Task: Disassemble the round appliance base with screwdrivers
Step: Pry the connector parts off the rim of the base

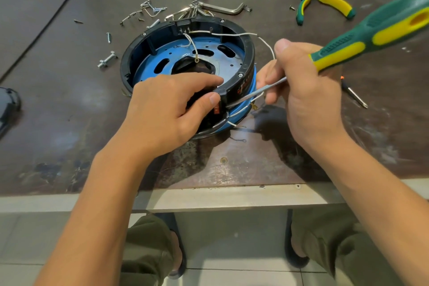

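Observation:
The round appliance base point(162, 37), a black ring over a blue metal plate with white wires, sits on the table in the middle of the view. My left hand point(167, 109) grips its near rim, thumb on the outside and fingers curled over the top. My right hand point(306, 90) holds a green and yellow screwdriver point(371, 30). Its metal shaft point(255, 93) runs left, and the tip sits in the gap between the black ring and the blue plate at the near right side.
Several loose screws and bolts point(148, 8), an Allen key point(227, 9) and green and yellow pliers point(325, 4) lie behind the base. A small screwdriver point(355, 95) lies at the right. A dark object point(8, 104) sits at the left edge. The table's front edge point(209, 195) runs below my forearms.

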